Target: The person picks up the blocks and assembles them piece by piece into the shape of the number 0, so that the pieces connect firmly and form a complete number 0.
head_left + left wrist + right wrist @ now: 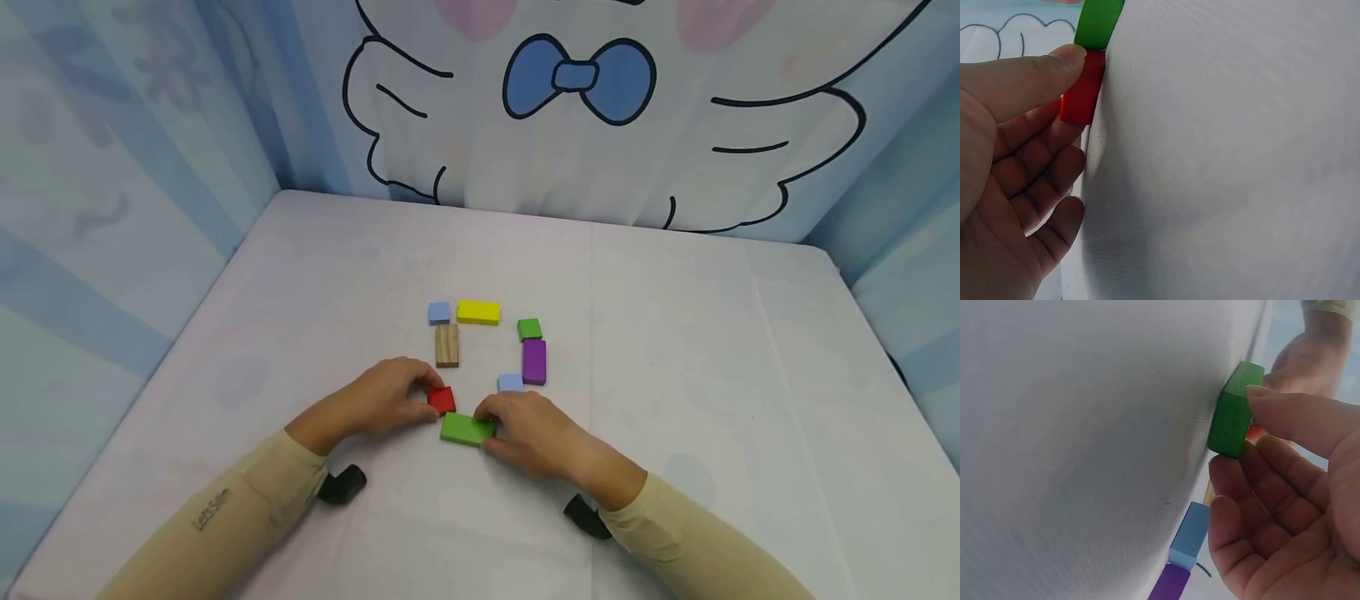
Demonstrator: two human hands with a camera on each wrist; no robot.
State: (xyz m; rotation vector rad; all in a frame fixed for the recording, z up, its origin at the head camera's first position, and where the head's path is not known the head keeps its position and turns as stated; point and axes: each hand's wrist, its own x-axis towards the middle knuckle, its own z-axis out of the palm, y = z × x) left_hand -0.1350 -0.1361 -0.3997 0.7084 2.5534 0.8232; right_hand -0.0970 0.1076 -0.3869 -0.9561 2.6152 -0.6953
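Observation:
Between the thumb and fingers of my left hand (386, 396) is a small red block (442, 400), pinched at its sides. My right hand (534, 433) grips the right end of a long green block (465, 429) that lies flat on the table. In the left wrist view the red block (1084, 87) meets the end of the green block (1097, 24). The right wrist view has the green block (1235, 412) between thumb and fingertips. Just beyond the right hand sits a light blue block (511, 382), partly covered by it.
Other blocks form a loose ring: a purple block (534, 362), a small green block (529, 329), a yellow block (478, 312), a blue block (438, 313) and a wood-grain block (447, 346). They lie on a white-covered table (675, 350) with curtains around it.

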